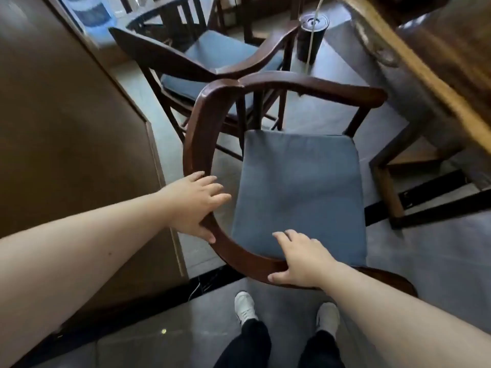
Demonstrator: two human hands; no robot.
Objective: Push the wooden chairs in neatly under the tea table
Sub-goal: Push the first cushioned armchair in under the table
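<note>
gripping the curved back rail of the near chair [202, 123] with both hands: left hand [195, 205] wrapped over the rail on its left bend, fingers draped across the top and thumb pressed on the outer side; right hand [300, 257] set on the rail nearer the body, fingers reaching over onto the inner edge above the cushion [300, 192], thumb stretched along the outer face. both clamped on the wood, neither spread free. standing directly behind the seat, white shoes [245, 308] on grey floor [430, 261] just below the rail. chair turned with its open front toward the table [414, 67] at upper right, blue cushion fully in view, not tucked under the tabletop; front edge near the table's leg frame [385, 192] but apart from it. second chair [164, 57] farther off at upper left, same dark wood and blue pad, its arm rail almost meeting the near chair's top rail; cannot tell whether touching. black cylinder [309, 41] upright on the floor between far chair and table, a pale cord running down past it. brown cabinet [66, 142] filling the left side, close beside the left forearm
</note>
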